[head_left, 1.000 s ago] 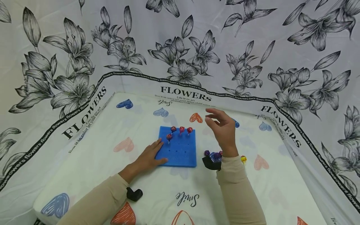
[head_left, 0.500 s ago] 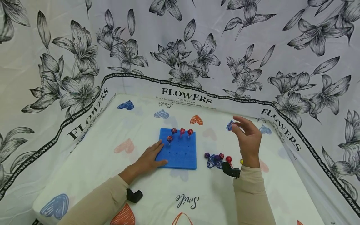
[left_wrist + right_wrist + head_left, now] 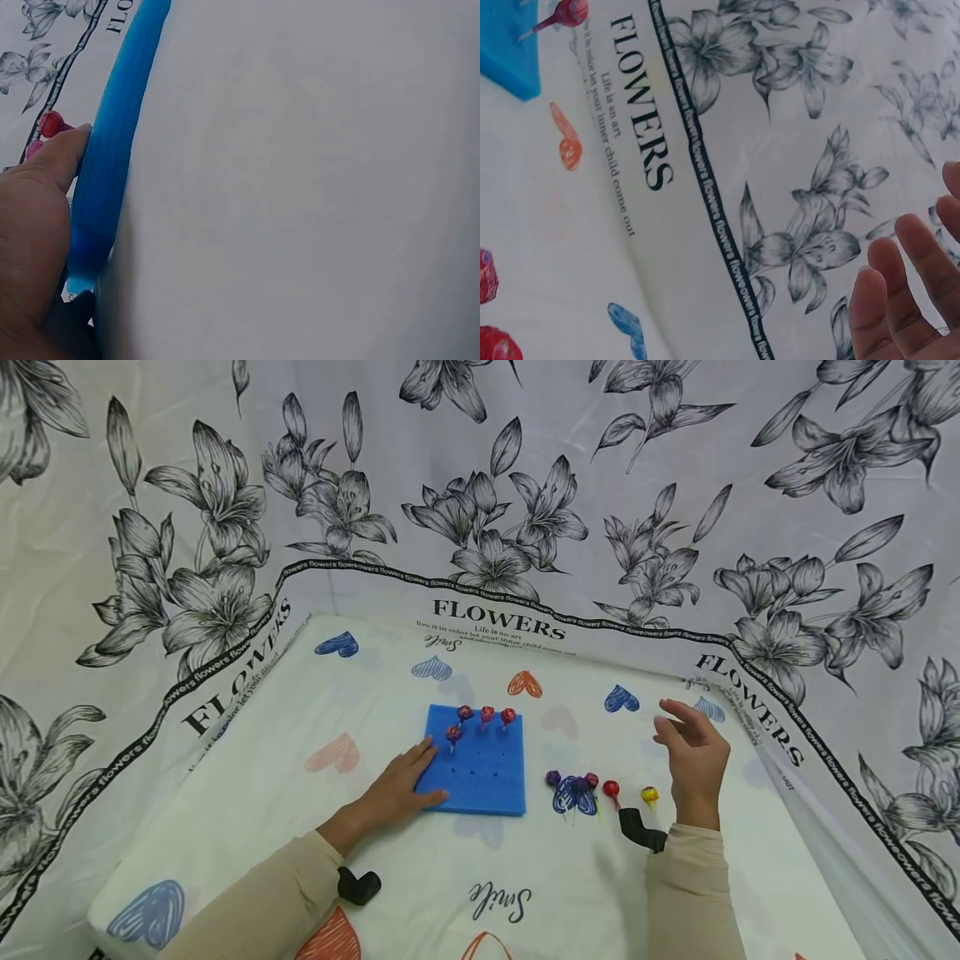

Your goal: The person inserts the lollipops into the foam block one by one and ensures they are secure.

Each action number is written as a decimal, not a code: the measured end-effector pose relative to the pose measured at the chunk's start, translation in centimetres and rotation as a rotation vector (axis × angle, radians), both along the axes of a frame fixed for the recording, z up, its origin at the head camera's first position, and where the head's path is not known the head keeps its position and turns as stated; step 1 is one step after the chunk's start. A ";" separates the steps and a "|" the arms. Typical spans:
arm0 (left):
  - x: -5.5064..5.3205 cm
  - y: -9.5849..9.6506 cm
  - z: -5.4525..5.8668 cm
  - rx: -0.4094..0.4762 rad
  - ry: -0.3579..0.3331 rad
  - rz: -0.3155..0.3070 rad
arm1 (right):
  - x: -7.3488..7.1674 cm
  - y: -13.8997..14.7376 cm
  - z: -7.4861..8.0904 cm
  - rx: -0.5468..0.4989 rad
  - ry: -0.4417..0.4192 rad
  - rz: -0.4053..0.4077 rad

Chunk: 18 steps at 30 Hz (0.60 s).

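Observation:
My left hand [image 3: 386, 795] rests on the left edge of a blue foam board [image 3: 480, 789] with its fingers fairly straight. Rows of small holes mark the board. Several lollipops stand upright in it: three along the far row, and a purple-red lollipop [image 3: 453, 734] one row nearer. To the right of the board, my right hand [image 3: 696, 764] hovers above the table with loosely bent fingers and nothing in them. Below and left of it lie loose lollipops, among them a red lollipop [image 3: 611, 788], a yellow lollipop [image 3: 649, 794] and a purple lollipop [image 3: 552, 777].
A white cloth with printed hearts covers the table [image 3: 390, 693]. Behind it hangs a flower-printed cloth [image 3: 495, 502]. Black wrist camera mounts [image 3: 641, 831] stick out from both sleeves close to the tabletop.
My right hand has moved right and toward me, away from the board, uncovering the loose lollipops. My left hand has stayed on the board. The standing lollipops are unchanged.

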<state>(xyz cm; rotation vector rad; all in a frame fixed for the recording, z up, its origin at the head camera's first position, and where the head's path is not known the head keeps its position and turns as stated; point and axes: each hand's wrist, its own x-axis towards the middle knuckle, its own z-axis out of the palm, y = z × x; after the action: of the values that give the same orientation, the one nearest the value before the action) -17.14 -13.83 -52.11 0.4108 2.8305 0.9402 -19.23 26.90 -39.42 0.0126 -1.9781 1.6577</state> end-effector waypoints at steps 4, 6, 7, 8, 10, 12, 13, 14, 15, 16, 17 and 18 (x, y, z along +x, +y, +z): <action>-0.1 -0.1 0.0 0.006 0.006 -0.006 | -0.1 1.1 -1.4 -0.027 -0.106 -0.055; -0.1 -0.1 0.0 0.009 0.009 -0.011 | -0.1 1.5 -2.0 -0.039 -0.154 -0.074; -0.1 -0.1 0.1 0.013 0.010 -0.014 | -0.1 1.7 -2.3 -0.046 -0.179 -0.083; -0.1 -0.1 0.1 0.012 0.009 -0.013 | -0.1 1.9 -2.6 -0.047 -0.201 -0.089; -0.2 -0.2 0.0 0.010 0.010 -0.014 | -0.2 2.1 -3.1 -0.043 -0.241 -0.099; -0.3 -0.2 0.0 0.011 0.016 -0.016 | -0.3 2.4 -3.5 -0.043 -0.272 -0.103; -0.3 -0.2 0.0 0.012 0.017 -0.016 | -0.3 2.5 -3.7 -0.040 -0.294 -0.106; -0.3 -0.2 0.0 0.011 0.018 -0.017 | -0.3 2.6 -4.0 -0.032 -0.314 -0.108; -0.4 -0.2 0.0 0.010 0.018 -0.017 | -0.3 2.7 -4.2 -0.026 -0.333 -0.109; -0.4 -0.2 0.0 0.012 0.019 -0.018 | -0.3 2.8 -4.4 -0.018 -0.356 -0.109; -0.4 -0.2 0.0 0.012 0.020 -0.019 | -0.3 2.9 -4.7 0.000 -0.380 -0.110; -0.4 -0.2 0.1 0.011 0.019 -0.020 | -0.2 3.1 -5.0 0.019 -0.407 -0.112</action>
<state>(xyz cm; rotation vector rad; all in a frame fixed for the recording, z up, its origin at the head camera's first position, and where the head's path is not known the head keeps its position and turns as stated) -17.56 -14.00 -52.06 0.4515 2.8340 0.9538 -19.46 29.98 -44.43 -0.4540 -2.2395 1.6672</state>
